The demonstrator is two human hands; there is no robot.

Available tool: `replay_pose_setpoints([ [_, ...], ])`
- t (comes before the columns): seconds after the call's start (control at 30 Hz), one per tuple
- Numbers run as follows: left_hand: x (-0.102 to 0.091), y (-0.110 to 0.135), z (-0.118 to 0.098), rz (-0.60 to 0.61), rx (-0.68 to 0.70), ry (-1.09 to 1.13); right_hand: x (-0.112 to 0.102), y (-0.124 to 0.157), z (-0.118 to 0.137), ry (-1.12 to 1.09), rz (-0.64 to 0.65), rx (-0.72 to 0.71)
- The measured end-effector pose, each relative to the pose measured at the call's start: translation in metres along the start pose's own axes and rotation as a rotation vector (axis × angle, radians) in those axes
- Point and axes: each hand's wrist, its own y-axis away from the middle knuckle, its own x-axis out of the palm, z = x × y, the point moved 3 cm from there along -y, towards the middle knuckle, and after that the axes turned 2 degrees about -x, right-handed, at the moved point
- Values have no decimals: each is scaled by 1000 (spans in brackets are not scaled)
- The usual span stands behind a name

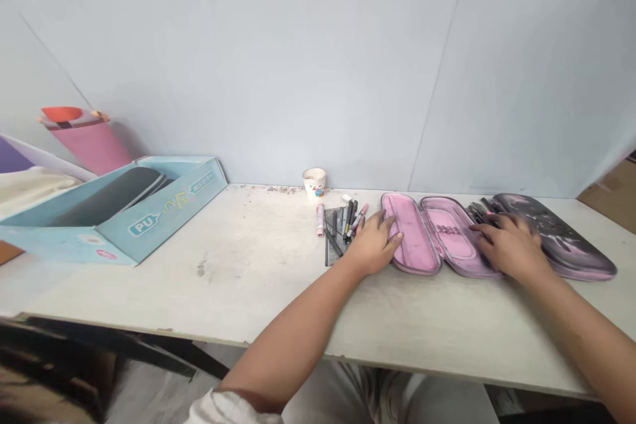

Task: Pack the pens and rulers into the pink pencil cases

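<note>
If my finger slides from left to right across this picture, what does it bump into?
Blue box → paper cup → left hand → right hand

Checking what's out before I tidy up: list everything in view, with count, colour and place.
pencil case: 1, pink lining, dark outer shell, lying open at the desk's right end.
pens: several, dark, inside the open case.
markers: several, mostly dark, heaped left of the case.
plastic ruler: 1, dark, under the markers.
paper cup: 1, white with print, at the desk's back edge.
cardboard box: 1, light blue, open, at the desk's left end.
desk: 1, off-white, worn.
left hand: 1, against the case's left edge.
right hand: 1, over the pens and case.
</note>
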Motion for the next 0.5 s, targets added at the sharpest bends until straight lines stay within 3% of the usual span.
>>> replay_pose_setpoints([
  [0.1,-27,-5,21,-202,-137,-132,-8,-5,15,-43,-84,-46],
  [0.17,-42,-5,47,-304,-300,-192,-15,-10,31,-86,-143,-115],
  [0.23,-51,0,79,-386,-558,-334,-22,-14,50,-127,-184,-186],
  [0.3,-49,5,105,-330,-712,-403,-27,-18,69,-160,-199,-225],
  [0.37,-43,8,121,-242,-770,-405,-29,-20,86,-188,-190,-240],
  [0.5,-42,7,126,-153,-770,-305,-32,-24,115,-299,-173,-255],
])
